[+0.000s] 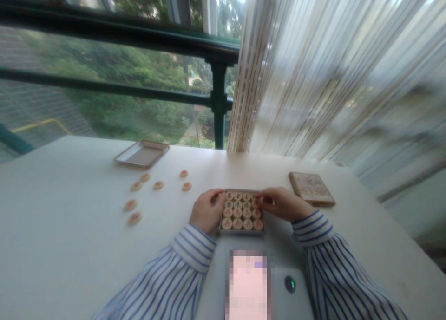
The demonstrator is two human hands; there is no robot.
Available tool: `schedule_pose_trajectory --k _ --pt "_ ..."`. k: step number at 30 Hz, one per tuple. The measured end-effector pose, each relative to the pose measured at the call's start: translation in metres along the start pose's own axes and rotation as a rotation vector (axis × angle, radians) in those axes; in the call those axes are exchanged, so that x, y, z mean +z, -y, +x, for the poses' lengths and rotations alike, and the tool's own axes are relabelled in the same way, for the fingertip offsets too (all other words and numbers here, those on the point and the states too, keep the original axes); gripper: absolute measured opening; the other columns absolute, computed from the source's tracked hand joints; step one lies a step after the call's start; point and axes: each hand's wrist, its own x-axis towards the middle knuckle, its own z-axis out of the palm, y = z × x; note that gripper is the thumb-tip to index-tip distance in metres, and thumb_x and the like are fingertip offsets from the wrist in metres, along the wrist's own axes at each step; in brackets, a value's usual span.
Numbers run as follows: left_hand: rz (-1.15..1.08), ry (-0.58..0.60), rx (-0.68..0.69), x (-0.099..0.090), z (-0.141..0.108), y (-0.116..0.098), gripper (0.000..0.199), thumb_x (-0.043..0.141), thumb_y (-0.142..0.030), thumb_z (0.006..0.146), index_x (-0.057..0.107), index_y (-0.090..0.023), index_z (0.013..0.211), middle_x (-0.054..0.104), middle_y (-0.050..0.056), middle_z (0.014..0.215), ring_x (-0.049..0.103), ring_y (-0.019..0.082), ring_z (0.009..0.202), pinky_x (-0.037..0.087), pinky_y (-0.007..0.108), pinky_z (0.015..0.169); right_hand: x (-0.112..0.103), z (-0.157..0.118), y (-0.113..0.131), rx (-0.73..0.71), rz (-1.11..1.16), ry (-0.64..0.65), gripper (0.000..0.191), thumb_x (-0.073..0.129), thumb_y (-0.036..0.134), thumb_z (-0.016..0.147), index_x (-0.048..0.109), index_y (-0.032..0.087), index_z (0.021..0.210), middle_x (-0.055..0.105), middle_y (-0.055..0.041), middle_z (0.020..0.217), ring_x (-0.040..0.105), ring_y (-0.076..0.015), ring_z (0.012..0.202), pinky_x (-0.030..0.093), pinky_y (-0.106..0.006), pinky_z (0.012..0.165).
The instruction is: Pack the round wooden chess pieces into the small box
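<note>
A shallow box (243, 233) in front of me holds rows of round wooden Chinese chess pieces (237, 212). Dark characters mark the far rows and red ones the near rows. My left hand (208, 209) grips the box's left side, thumb along its rim. At the far right corner, my right hand (284, 203) has its fingers closed over a Chinese chess piece (255, 197) in the end column, partly hiding it. Loose red-marked pieces (158, 185) lie face up on the table to the left.
The white table (87, 264) carries an open tray-like lid (141, 153) at the back left and a flat decorated box (311, 189) at the right. A blurred-out phone-shaped object (248, 287) lies nearest me, beside a pale device (290, 284). Railing (219, 101) and curtain stand behind.
</note>
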Motion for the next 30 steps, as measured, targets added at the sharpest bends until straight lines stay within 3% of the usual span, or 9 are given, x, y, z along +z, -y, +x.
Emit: schedule_pose_trajectory --k 7,11,16,20,30 --pt "0.009 -0.011 -0.001 0.000 0.000 0.000 0.036 0.045 -0.043 0.076 0.064 -0.019 0.096 0.067 0.006 0.095 0.060 0.019 0.085 0.047 0.030 0.074 -0.008 -0.003 0.001 0.025 -0.056 -0.115 0.021 0.047 0.029 0.080 0.065 0.018 0.083 0.064 -0.0024 0.069 0.053 -0.0113 0.061 0.036 -0.022 0.058" --pt "0.027 -0.014 -0.004 0.000 -0.001 0.001 0.038 0.045 -0.043 0.077 0.064 -0.018 0.098 0.067 0.006 0.094 0.060 0.020 0.086 0.047 0.031 0.076 -0.005 -0.002 -0.002 0.107 -0.101 -0.143 0.024 0.045 0.030 0.081 0.062 0.019 0.094 0.064 -0.0023 0.068 0.056 -0.0126 0.062 0.037 -0.022 0.058" --pt "0.038 0.002 0.004 0.000 -0.001 0.001 0.039 0.044 -0.044 0.078 0.063 -0.019 0.100 0.067 0.007 0.094 0.059 0.020 0.089 0.046 0.033 0.080 0.004 0.002 -0.006 0.180 -0.164 -0.100 0.038 0.041 0.031 0.082 0.052 0.016 0.116 0.067 -0.0069 0.081 0.060 -0.0165 0.074 0.039 -0.025 0.064" --pt "0.035 0.002 0.006 -0.001 -0.001 0.000 0.039 0.044 -0.045 0.078 0.064 -0.020 0.100 0.067 0.006 0.095 0.059 0.020 0.090 0.046 0.032 0.080 0.011 0.005 -0.008 0.178 -0.184 -0.084 0.039 0.040 0.030 0.083 0.051 0.015 0.118 0.065 -0.0103 0.096 0.059 -0.0195 0.089 0.040 -0.027 0.074" --pt "0.046 0.002 0.005 0.001 -0.001 0.003 0.037 0.044 -0.043 0.078 0.063 -0.020 0.099 0.067 0.005 0.094 0.060 0.019 0.088 0.047 0.031 0.077 0.013 0.007 -0.004 0.172 -0.141 -0.061 0.037 0.039 0.025 0.082 0.054 0.016 0.115 0.065 -0.0079 0.100 0.058 -0.0169 0.092 0.040 -0.024 0.077"
